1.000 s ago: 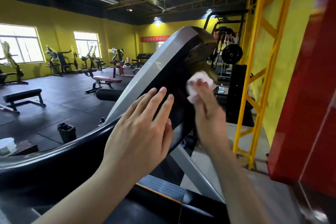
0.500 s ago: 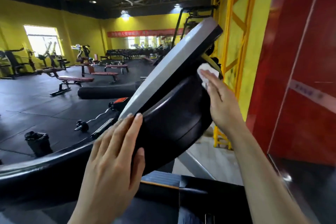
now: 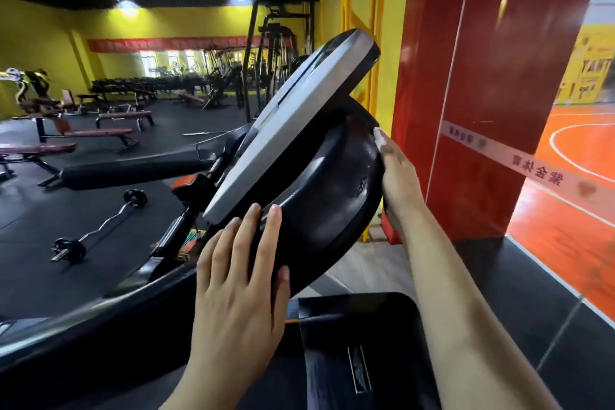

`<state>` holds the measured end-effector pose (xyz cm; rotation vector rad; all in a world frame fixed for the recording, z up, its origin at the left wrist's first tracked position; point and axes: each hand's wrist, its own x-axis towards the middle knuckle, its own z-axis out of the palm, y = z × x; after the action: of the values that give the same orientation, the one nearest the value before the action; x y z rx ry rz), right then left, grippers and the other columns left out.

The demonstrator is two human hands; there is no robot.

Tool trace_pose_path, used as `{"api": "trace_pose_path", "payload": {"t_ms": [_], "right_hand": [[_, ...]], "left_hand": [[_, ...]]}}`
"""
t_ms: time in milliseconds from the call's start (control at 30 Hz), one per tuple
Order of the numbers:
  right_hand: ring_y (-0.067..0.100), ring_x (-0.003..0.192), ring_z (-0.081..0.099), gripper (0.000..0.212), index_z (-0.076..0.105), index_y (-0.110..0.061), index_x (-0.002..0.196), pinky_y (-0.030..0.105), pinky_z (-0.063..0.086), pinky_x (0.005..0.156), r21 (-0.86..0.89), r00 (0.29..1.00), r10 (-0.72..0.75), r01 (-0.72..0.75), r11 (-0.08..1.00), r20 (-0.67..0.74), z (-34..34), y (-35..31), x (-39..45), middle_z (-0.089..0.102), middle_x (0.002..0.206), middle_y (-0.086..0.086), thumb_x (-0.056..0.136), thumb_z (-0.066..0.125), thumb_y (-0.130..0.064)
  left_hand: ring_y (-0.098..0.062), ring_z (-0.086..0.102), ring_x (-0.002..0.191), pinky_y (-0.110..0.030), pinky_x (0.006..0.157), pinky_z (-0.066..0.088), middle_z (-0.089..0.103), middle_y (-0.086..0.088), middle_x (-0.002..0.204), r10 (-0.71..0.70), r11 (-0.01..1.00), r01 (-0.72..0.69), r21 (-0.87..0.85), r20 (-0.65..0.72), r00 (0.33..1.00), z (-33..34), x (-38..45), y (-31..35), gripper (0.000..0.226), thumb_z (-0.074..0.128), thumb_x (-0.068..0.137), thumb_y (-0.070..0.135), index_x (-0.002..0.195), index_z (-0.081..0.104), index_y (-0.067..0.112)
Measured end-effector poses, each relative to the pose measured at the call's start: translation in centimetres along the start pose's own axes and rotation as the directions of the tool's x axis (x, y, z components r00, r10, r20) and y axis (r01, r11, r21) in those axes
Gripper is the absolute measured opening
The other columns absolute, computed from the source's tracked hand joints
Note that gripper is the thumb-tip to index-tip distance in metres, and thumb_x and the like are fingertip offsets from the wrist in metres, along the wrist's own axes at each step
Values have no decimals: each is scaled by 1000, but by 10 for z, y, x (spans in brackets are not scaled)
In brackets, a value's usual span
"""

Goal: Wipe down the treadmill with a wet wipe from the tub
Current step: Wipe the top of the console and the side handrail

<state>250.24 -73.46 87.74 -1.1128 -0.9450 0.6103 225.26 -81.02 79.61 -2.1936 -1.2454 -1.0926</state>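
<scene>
Here, crumpled white wipe (image 3: 379, 138) against glossy black console (image 3: 332, 190)

Left hand (image 3: 239, 280) on treadmill console (image 3: 319, 190), right hand (image 3: 397, 176) at its right edge, wipe (image 3: 379, 138) seemingly beneath

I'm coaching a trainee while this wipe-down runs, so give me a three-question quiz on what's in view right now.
1. True or false: the left hand rests with straight fingers on the black back of the console.
2. Which hand holds the wipe? A) left B) right C) neither
3. Fill in: on the gym floor to the left lies a curled ____ with weight plates.

Key:
1. True.
2. B: the right hand presses the wipe against the console's right edge; only a bit of white shows past the fingertips.
3. Barbell.
</scene>
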Motion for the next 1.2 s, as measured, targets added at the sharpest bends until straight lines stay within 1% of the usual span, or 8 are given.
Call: {"api": "trace_pose_path", "payload": {"t_ms": [100, 300, 467, 633, 733, 933, 1133, 1200], "right_hand": [[-4, 144, 32, 41, 45, -29, 150, 13, 26, 116, -133, 964, -253, 241, 961, -81, 3, 28, -65, 39, 158, -12, 110, 39, -25], [23, 155, 17, 50, 37, -10, 153, 49, 15, 125, -470, 622, -677, 769, 433, 394, 22, 54, -124, 26, 164, 6, 103, 43, -8], [5, 151, 19, 47, 40, -21, 153, 46, 16, 125, -495, 820, -542, 553, 670, 183, 4, 10, -45, 35, 161, -4, 107, 33, -23], [23, 154, 18, 54, 39, -16, 154, 48, 16, 125, -530, 533, -670, 814, 238, 517, 62, 35, -140, 29, 163, 8, 101, 45, -18], [20, 154, 18, 50, 36, -17, 155, 48, 22, 124, -546, 517, -702, 810, 215, 490, 54, 56, -159, 27, 164, 6, 106, 36, -20], [21, 155, 15, 46, 33, -11, 156, 54, 25, 122, -351, 801, -598, 558, 752, -9, 6, 62, -88, 25, 165, 7, 109, 37, -13], [25, 151, 27, 47, 43, -18, 151, 55, 24, 121, -488, 434, -793, 849, 202, 428, 39, 121, -157, 32, 161, 10, 105, 41, -19], [26, 151, 27, 49, 40, -18, 153, 54, 22, 122, -525, 429, -802, 833, 173, 415, 28, 117, -134, 32, 161, 10, 104, 42, -21]], "left_hand": [[-34, 36, 146, -50, 119, 28, 34, -12, 162, -18, 1000, 18, 5, 5, 1000, -1, 2, 1, 66, 48, 99, 29, 160, 28, 13], [-27, 31, 150, -48, 121, 26, 30, -5, 165, -8, 999, 8, -41, 3, 1000, -4, 1, -1, 67, 52, 98, 26, 160, 29, 15], [-20, 31, 151, -45, 121, 29, 31, -1, 164, -55, 995, 57, -82, 17, 998, -9, -4, -11, 63, 50, 101, 31, 158, 32, 14], [-25, 30, 151, -50, 122, 24, 33, -3, 164, -150, 985, 151, 86, -15, 989, -9, -20, -21, 60, 39, 103, 38, 159, 31, 18], [-21, 26, 153, -48, 121, 25, 29, -1, 166, -145, 987, 146, 72, -7, 989, -8, -23, -22, 60, 37, 103, 36, 160, 29, 17], [-20, 27, 152, -46, 122, 22, 27, 2, 166, -185, 981, 184, 67, 5, 983, -6, -22, -18, 60, 36, 102, 32, 160, 27, 19], [-20, 27, 152, -46, 121, 24, 27, 2, 166, -164, 983, 163, 89, 4, 986, -7, -23, -19, 59, 35, 103, 32, 160, 28, 17], [-20, 27, 152, -45, 122, 23, 26, 2, 166, -162, 983, 160, 93, 11, 987, -10, -23, -18, 60, 36, 103, 32, 160, 27, 17]]}}
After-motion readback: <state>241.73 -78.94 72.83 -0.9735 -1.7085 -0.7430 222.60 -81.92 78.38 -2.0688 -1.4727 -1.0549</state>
